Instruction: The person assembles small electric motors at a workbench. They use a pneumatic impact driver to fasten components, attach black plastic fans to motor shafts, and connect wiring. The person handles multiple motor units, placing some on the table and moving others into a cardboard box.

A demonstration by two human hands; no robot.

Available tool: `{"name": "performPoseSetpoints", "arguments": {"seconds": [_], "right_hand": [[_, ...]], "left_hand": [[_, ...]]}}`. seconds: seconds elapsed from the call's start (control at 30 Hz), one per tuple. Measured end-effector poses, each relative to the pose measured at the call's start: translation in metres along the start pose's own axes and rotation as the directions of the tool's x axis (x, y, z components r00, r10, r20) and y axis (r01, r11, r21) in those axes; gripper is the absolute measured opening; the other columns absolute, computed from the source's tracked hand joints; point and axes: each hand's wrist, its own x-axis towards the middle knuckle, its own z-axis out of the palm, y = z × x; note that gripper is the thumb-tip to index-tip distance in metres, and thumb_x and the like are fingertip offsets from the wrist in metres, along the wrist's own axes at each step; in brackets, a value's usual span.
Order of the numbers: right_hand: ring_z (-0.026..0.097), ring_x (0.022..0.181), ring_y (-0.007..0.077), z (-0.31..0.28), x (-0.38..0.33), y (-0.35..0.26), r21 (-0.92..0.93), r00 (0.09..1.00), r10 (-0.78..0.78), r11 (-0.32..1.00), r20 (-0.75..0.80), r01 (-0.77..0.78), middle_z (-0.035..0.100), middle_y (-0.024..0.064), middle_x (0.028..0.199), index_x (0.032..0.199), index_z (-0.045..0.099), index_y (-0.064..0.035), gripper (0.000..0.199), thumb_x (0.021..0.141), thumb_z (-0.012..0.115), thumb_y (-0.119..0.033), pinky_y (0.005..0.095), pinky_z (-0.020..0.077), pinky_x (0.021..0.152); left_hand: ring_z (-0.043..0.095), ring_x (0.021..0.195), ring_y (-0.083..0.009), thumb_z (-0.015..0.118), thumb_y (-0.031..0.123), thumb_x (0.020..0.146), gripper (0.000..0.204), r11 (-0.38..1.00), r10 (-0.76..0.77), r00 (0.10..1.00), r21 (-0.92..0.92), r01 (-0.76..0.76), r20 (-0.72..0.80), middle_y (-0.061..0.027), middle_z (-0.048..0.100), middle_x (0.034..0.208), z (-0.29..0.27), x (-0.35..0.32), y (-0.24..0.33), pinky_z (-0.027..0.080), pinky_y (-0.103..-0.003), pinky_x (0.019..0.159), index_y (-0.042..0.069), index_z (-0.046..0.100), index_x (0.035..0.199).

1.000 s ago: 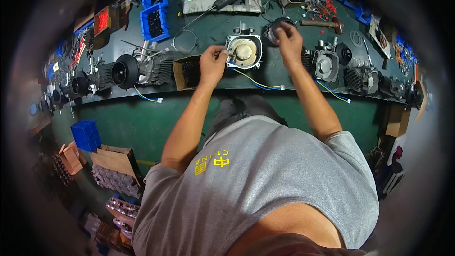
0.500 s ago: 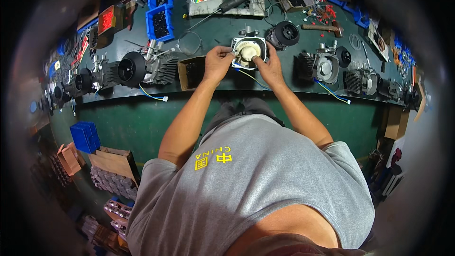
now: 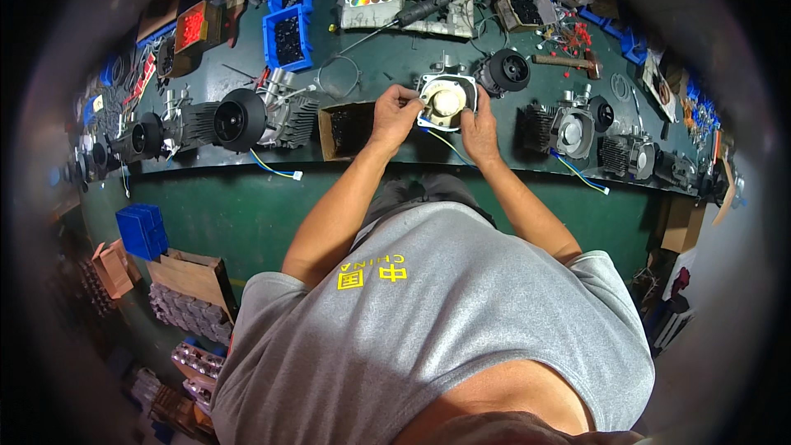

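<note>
Between my hands is a squarish cast-metal housing (image 3: 426, 81) with a pale round part (image 3: 447, 102) set in its middle. My left hand (image 3: 394, 122) grips the housing's left edge, with thumb and forefinger pinched near the inner rim. Fingers of my right hand (image 3: 481, 128) wrap the right edge, the thumb lying near its lower right corner. Blue and yellow wires (image 3: 449, 145) hang from the housing's lower side. Just behind it rests a black fan wheel (image 3: 510, 71) on a motor unit. What lies under the housing is hidden.
Finned metal assemblies line the bench's front edge, among them one with a black fan (image 3: 239, 120) and one with an open housing (image 3: 571, 132). Left of my hands is a cardboard box (image 3: 333, 133). Farther back are blue bins (image 3: 287, 39), an electric screwdriver (image 3: 416, 12) and a hammer (image 3: 568, 61).
The whole scene has shifted slightly right in view. My right thumb has moved off the pale round part toward the housing's lower right edge. My left hand keeps its grip.
</note>
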Motion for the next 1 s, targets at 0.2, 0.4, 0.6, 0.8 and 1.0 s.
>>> {"name": "performPoseSetpoints", "arguments": {"seconds": [0.2,0.4,0.6,0.8,1.0], "right_hand": [[0.067,0.114,0.0378,0.001,0.002,-0.006,0.043,1.000,0.022,0.999,0.011,-0.022,0.068,0.0250,0.122,0.147,0.043,0.0014,0.056,0.092,0.047,-0.010,0.0431,0.0507,0.100],[0.060,0.122,0.0269,0.007,0.003,0.000,0.180,1.000,0.014,0.983,0.005,-0.014,0.062,0.0162,0.133,0.147,0.044,0.0004,0.054,0.093,0.046,-0.006,0.0354,0.0453,0.107],[0.057,0.124,0.0249,0.009,-0.001,0.005,0.176,0.998,-0.056,0.983,0.003,0.054,0.058,0.0145,0.136,0.148,0.042,0.0012,0.056,0.093,0.044,-0.003,0.0341,0.0428,0.110],[0.058,0.122,0.0289,0.012,-0.002,-0.011,0.204,0.998,0.056,0.977,0.042,-0.063,0.059,0.0159,0.134,0.147,0.045,-0.0007,0.056,0.091,0.046,-0.007,0.0373,0.0432,0.109],[0.060,0.119,0.0301,0.009,0.007,0.035,0.111,0.993,-0.092,0.989,-0.071,0.100,0.063,0.0191,0.126,0.147,0.044,-0.0025,0.054,0.095,0.048,-0.016,0.0388,0.0454,0.106]], "left_hand": [[0.063,0.082,-0.0110,0.071,0.001,0.090,0.015,0.998,0.048,0.999,-0.032,-0.047,0.021,-0.0066,0.070,0.091,0.000,0.008,-0.008,0.051,-0.026,0.073,0.000,0.064,0.104],[0.065,0.082,-0.0143,0.076,0.005,0.084,0.028,0.990,0.113,0.993,0.088,-0.109,-0.035,-0.0076,0.069,0.091,-0.001,0.017,-0.020,0.053,-0.029,0.072,-0.001,0.066,0.109],[0.067,0.080,-0.0140,0.078,0.010,0.083,0.023,0.976,0.176,0.984,0.135,-0.170,-0.032,-0.0072,0.071,0.089,0.001,0.008,-0.012,0.055,-0.030,0.074,0.001,0.067,0.100],[0.069,0.084,-0.0156,0.077,0.011,0.087,0.023,0.941,0.239,0.965,0.269,-0.204,-0.106,-0.0098,0.073,0.093,-0.007,0.002,-0.015,0.056,-0.031,0.076,-0.001,0.068,0.105],[0.068,0.088,-0.0149,0.072,0.008,0.093,0.019,0.953,0.231,0.973,0.203,-0.226,-0.001,-0.0093,0.073,0.097,-0.007,-0.006,-0.020,0.055,-0.029,0.079,-0.002,0.067,0.109]]}}
